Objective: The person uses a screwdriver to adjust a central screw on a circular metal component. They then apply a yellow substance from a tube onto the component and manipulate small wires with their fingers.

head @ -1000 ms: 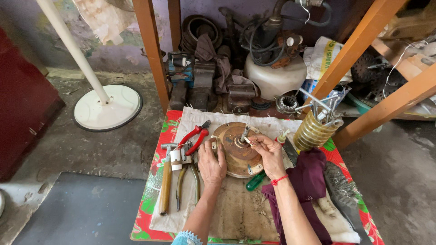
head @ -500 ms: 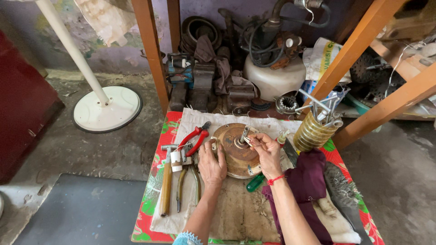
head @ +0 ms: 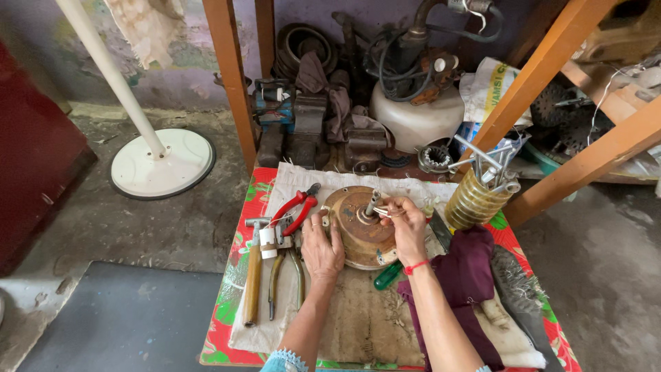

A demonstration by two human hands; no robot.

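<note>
Rusty round motor housing (head: 358, 231) sits mid-table toward the far edge, shaft (head: 372, 202) sticking straight up. Left hand (head: 321, 246) lies flat, fingers spread, on its near-left rim. Right hand (head: 406, 224) is closer to the shaft, pinching some thin wire right beside it.

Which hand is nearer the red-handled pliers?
Left. The left hand rests on the round motor housing's edge beside the red-handled pliers; the right hand is farther, at the centre shaft.
</note>
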